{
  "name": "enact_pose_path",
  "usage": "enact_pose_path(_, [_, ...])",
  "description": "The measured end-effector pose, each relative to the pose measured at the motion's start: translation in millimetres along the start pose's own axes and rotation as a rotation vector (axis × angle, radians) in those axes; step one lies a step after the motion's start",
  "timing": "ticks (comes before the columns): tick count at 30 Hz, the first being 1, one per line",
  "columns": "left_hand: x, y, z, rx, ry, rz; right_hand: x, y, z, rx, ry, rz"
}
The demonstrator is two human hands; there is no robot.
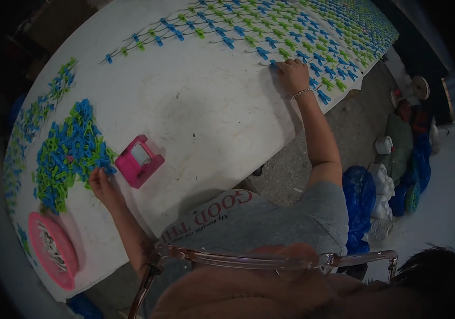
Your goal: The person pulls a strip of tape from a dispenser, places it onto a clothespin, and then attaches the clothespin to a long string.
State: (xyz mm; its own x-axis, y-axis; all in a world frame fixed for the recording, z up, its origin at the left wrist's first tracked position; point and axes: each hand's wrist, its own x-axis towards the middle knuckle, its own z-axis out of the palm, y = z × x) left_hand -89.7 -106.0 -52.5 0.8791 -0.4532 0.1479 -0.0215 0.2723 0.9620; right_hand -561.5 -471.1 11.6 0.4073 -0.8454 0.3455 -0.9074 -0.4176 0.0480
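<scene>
At the lower edge of a heap of blue and green plastic clothespins (73, 149), my left hand (102, 187) has its fingers closed, with a blue clothespin (110, 169) at the tips. My right hand (292, 75) reaches to the far side, closed at the fingertips on a blue clothespin (273, 63). This one lies at the border of long rows of blue and green clothespins (296, 36), spaced out with pale strips between them. A pink tape dispenser (137, 181) with a whitish roll stands right of my left hand.
A pink basket (72, 252) holding white strips sits at the white table's (201, 106) lower left. More clothespins (31, 117) lie along the left edge. Right of the table, a wooden spool (420, 87), blue bags (358, 196) and white bundles (381, 181) stand on the floor.
</scene>
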Motion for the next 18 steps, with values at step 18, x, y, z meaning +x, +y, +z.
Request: enact_pose_path(18, [-2,1,2,0.074,0.007,-0.006,53,-14,18,-0.023,0.069,-0.032])
